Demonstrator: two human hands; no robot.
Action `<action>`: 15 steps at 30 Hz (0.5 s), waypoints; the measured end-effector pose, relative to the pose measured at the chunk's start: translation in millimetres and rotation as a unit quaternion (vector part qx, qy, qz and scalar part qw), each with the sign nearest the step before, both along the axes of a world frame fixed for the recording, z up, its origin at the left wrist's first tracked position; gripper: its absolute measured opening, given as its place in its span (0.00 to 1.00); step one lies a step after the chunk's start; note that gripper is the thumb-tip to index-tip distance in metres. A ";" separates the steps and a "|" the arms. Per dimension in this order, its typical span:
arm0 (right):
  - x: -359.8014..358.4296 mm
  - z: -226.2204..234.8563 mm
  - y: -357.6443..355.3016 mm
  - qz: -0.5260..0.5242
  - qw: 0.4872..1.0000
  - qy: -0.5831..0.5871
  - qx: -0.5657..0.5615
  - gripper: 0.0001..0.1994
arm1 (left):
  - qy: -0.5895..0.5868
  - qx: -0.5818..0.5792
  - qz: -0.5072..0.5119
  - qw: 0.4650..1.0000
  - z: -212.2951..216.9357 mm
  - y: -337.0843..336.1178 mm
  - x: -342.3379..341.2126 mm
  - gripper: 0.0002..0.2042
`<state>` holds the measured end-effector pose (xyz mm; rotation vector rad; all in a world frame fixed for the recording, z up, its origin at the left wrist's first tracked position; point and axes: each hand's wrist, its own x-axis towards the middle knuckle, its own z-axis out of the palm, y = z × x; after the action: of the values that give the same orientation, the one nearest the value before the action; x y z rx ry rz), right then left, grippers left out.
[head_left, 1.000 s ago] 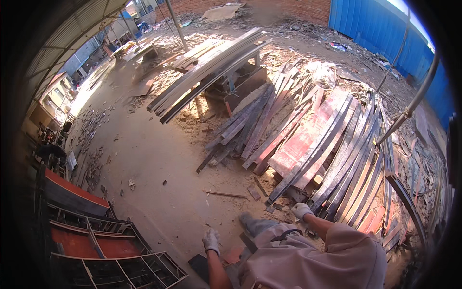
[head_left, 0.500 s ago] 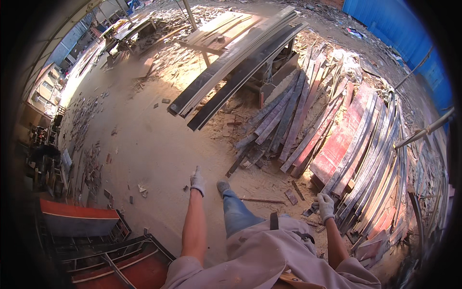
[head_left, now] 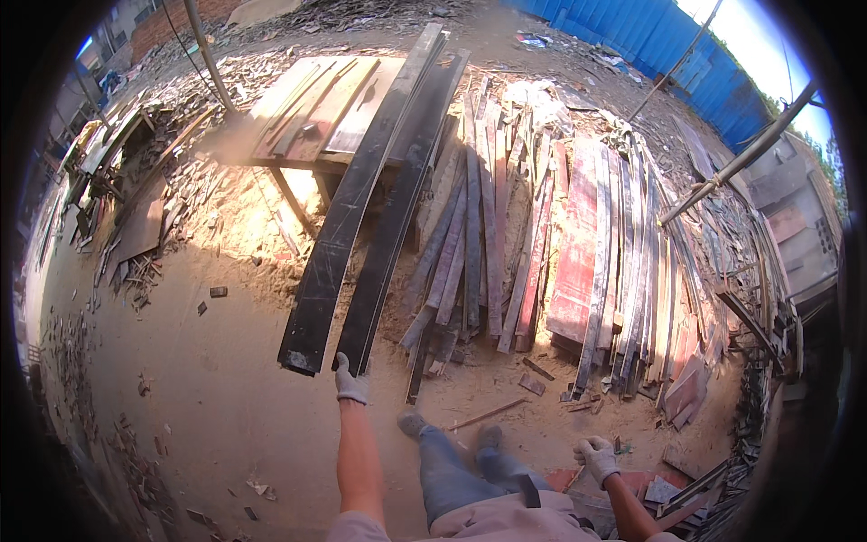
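My left hand (head_left: 351,383), in a pale work glove, reaches to the near end of a stack of long black planks (head_left: 384,262). One digit points up beside the plank end; the others are partly hidden, and whether they touch the wood I cannot tell. To the left lies a second, wider stack of black planks (head_left: 330,253), its near end jutting past the table. My right hand (head_left: 597,459), gloved too, hangs low on the right with nothing in it, the fingers loosely bent and apart.
A wooden table (head_left: 312,165) bears the planks and thinner boards. Right of it, worn strips and red boards (head_left: 578,244) lie in a big heap. A slanting pole (head_left: 736,155) crosses the right side. Scraps (head_left: 531,385) and a thin stick (head_left: 488,414) litter the dusty ground. A blue fence (head_left: 650,54) stands behind.
My view has turned right, toward the planks and heap. The left hand has gone from over bare ground to the plank end. The right hand now appears over the ground, away from the heap.
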<state>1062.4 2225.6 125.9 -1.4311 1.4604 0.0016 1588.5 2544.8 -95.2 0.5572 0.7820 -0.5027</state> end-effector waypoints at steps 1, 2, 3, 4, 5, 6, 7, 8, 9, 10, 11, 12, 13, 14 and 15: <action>20.0 -7.9 12.9 0.006 1.000 -0.009 0.001 0.12 | -0.002 -0.001 -0.017 1.000 10.4 -9.3 -5.4 0.19; 51.9 -8.6 27.2 0.035 0.999 -0.033 0.012 0.13 | -0.014 0.010 -0.031 0.999 22.4 -15.2 -13.1 0.19; 85.9 -7.8 37.1 0.066 0.996 -0.055 0.020 0.15 | -0.026 0.019 -0.043 0.999 33.8 -24.6 -24.8 0.19; 117.6 -10.6 44.5 0.118 0.991 -0.058 0.015 0.16 | -0.025 -0.001 -0.050 0.998 50.0 -35.1 -38.5 0.19; 149.4 -18.8 49.4 0.177 0.982 -0.059 0.010 0.18 | -0.021 -0.021 -0.050 0.998 65.0 -41.1 -57.0 0.19; 176.1 -31.9 54.0 0.171 0.979 -0.099 0.047 0.21 | 0.006 -0.076 -0.058 0.995 82.6 -50.9 -79.7 0.19; 198.1 -59.8 51.9 0.187 0.970 -0.137 0.068 0.25 | 0.035 -0.130 -0.065 0.989 101.6 -61.4 -105.1 0.19; 231.2 -48.4 61.7 0.145 0.956 -0.202 0.157 0.27 | 0.053 -0.149 -0.038 0.987 139.0 -71.5 -130.0 0.20; 266.8 -24.6 71.1 0.112 0.927 -0.265 0.240 0.29 | 0.064 -0.148 -0.060 0.985 143.9 -67.4 -151.0 0.19; 280.7 -27.7 75.0 0.097 0.904 -0.305 0.283 0.29 | 0.082 -0.191 -0.062 0.976 162.9 -75.6 -175.4 0.19; 290.7 -33.7 77.5 0.084 0.875 -0.346 0.327 0.29 | 0.101 -0.229 -0.062 0.966 187.2 -78.1 -200.2 0.18; 294.3 -32.7 88.1 0.072 0.846 -0.363 0.384 0.27 | 0.100 -0.296 -0.069 0.947 203.5 -74.0 -222.1 0.18; 292.1 -32.4 96.9 0.058 0.814 -0.378 0.437 0.26 | 0.102 -0.363 -0.080 0.923 215.3 -70.8 -244.7 0.18; 286.7 -25.5 105.2 0.055 0.806 -0.381 0.450 0.25 | 0.102 -0.426 -0.085 0.895 221.4 -66.1 -260.5 0.18; 279.8 -13.8 113.7 0.052 0.799 -0.381 0.463 0.24 | 0.150 -0.360 -0.084 0.917 221.6 -60.7 -270.1 0.22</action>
<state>1342.2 2339.3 112.1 -0.5497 0.5262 0.1683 1318.4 2484.1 126.4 -0.1500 0.7734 -0.9963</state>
